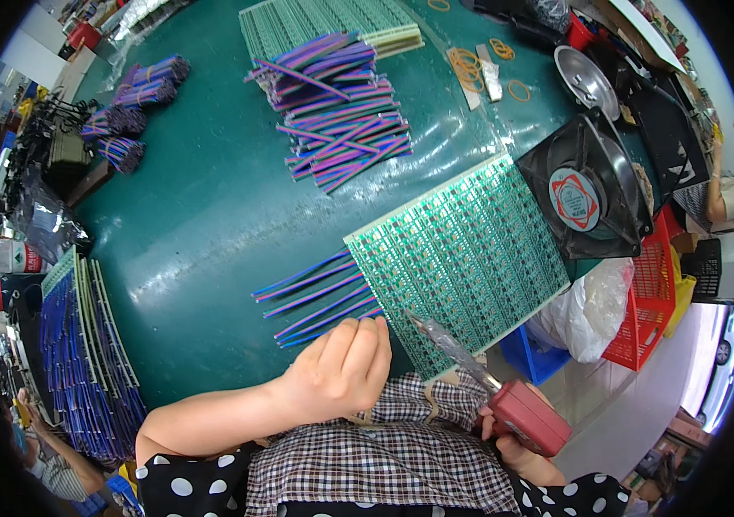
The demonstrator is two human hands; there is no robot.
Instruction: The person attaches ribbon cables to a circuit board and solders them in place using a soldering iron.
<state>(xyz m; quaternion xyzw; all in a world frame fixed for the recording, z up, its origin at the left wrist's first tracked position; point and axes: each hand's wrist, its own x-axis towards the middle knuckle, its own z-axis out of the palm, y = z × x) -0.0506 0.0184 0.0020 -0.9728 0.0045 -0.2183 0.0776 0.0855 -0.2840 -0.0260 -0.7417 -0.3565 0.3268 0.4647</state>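
A green circuit board panel [462,250] with rows of small parts lies tilted across the table's near right edge. Several blue, pink and black wire strips [315,289] reach leftward from its left edge. My left hand [341,366] is closed in a pinch at the board's lower left edge, where the nearest wire strip runs into its fingers; the fingertips' hold is partly hidden. My right hand [509,439] grips a red soldering gun [529,420] below the board. The gun's tip, with a wrapped grey barrel [457,351], points up-left over the board near my left fingers.
A black fan [582,194] stands against the board's right side. Piled wire strips [341,112] lie ahead beside stacked panels [315,26]. Bundled wires [139,95] are far left, and wired boards [87,362] hang near left. Rubber bands [466,69] and a metal bowl [587,82] sit far right.
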